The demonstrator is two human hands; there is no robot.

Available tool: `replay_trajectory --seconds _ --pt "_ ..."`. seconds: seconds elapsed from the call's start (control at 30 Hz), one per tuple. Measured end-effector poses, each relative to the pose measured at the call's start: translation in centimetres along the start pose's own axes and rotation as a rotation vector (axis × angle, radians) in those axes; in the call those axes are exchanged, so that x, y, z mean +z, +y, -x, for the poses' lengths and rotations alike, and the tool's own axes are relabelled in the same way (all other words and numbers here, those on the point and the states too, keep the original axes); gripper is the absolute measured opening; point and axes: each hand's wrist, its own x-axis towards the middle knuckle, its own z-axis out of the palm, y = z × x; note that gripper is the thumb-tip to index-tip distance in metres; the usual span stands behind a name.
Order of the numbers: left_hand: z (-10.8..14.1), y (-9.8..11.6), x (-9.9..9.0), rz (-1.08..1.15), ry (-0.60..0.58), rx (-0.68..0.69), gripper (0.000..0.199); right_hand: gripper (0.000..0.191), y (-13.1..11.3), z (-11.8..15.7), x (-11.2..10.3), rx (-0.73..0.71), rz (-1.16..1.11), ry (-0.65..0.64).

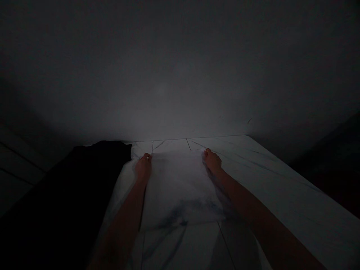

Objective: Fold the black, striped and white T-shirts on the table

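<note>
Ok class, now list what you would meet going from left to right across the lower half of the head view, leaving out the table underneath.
Black cloth → left hand → pale sheet → right hand.

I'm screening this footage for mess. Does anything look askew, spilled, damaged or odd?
One thing: a short dark mark on the grey wall, beyond and to the right of the right hand. It breaks up a mostly plain surface; scratch or dirt, I can't tell. No spill shows.
</note>
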Motion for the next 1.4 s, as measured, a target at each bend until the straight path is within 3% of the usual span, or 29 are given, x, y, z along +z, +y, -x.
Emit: replay_trajectory --seconds 0.27,0.37,0.43,0.5,0.6,0.67,0.77,1.0,1.23,1.4 --pt "0.6 -0.3 -0.7 -0.042 0.023 0.017 0.022 0.038 -0.9 0.8 -0.1 -0.001 0.069 0.068" --pt "1.0 0.5 -1.7 -0.054 0.111 0.051 0.026 0.040 -1.4 1.3 -0.9 -0.023 0.096 0.125" --pt "1.5 1.5 -2.0 -0.093 0.168 0.176 0.030 0.043 -2.2 2.1 -1.1 -0.121 0.106 0.171" --pt "2.2 2.7 -1.5 -0.126 0.159 0.402 0.035 0.046 -3.2 3.1 -0.7 -0.287 0.102 0.170" --pt "3.8 4.1 0.5 -0.139 0.036 0.731 0.048 0.052 -4.6 4.6 0.5 -0.447 0.088 0.018" --pt "4.5 4.1 2.2 -0.153 -0.037 0.815 0.051 0.056 -4.9 5.1 1.4 -0.465 0.086 -0.074" --pt "4.3 2.6 3.4 -0.181 -0.061 0.755 0.052 0.058 -4.4 4.8 2.1 -0.473 0.085 -0.086" --pt "1.5 -0.5 2.4 -0.239 -0.028 0.444 0.060 0.062 -1.1 1.8 2.5 -0.315 0.085 -0.075" --pt "1.5 -0.4 2.9 -0.245 0.010 0.427 0.063 0.066 -0.4 1.4 1.8 -0.223 0.057 -0.092" --pt "1.7 -0.1 1.6 -0.297 0.069 0.448 0.059 0.059 -2.0 3.9 -0.3 -0.203 0.067 -0.008"
